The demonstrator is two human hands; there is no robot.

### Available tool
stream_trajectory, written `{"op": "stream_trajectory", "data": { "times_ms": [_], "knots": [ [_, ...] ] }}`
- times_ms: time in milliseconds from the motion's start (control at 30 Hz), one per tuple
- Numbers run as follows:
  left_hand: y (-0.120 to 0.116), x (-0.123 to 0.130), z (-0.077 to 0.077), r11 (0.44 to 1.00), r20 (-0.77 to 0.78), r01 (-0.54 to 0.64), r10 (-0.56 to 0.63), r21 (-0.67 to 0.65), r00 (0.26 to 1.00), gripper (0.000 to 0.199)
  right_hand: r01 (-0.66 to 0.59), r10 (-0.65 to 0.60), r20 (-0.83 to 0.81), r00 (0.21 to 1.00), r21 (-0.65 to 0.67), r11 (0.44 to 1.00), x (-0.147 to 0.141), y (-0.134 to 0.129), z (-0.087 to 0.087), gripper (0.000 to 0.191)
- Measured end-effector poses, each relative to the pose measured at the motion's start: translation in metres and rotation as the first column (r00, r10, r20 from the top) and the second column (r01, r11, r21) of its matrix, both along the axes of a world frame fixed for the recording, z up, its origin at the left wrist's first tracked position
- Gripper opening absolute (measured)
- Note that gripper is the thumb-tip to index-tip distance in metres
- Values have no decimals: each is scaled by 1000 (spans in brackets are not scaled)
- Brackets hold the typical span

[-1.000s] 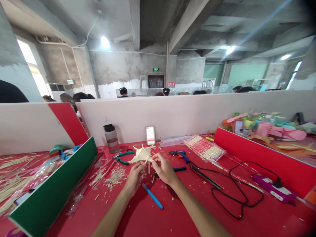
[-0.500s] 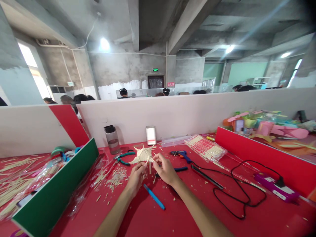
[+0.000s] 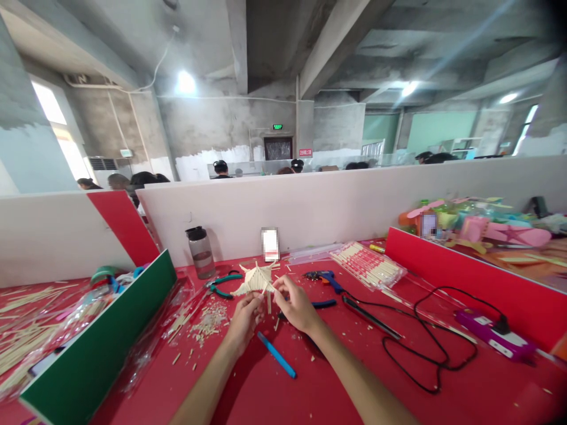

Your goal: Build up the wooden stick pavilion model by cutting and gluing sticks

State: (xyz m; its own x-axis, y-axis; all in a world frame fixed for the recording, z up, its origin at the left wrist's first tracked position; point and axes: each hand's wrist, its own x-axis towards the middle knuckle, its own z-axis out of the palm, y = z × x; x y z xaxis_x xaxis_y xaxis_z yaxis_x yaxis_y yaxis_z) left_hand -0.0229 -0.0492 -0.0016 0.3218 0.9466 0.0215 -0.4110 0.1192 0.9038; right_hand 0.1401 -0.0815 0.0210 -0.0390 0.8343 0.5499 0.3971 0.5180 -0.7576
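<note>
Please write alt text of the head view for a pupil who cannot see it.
A person's left hand and right hand work at the near side of a pale stick model above a red table. Around them lie a blue pen-shaped item, teal-handled pliers and a glue gun, with a water bottle standing behind.

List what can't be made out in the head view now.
In the head view:
- Blue-handled tool: partly hidden by the right hand.
- Left hand: what it pinches beside the stick model is too small to tell.
- Phone-like object: face pixelated.
- Right forearm: cut off by the bottom edge.
</note>
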Motion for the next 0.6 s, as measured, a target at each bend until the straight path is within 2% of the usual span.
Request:
{"op": "stream_trajectory", "data": {
  "times_ms": [500,600],
  "knots": [
    [1,0,-2,1000,-16,-7,7,1,1000,31,8,-10,56,998,39,999,0,-1,-2,9],
    [2,1,-3,1000,-6,0,0,19,1000,32,50,-51,38,998,34,998,6,1,-1,11]
  ]
}}
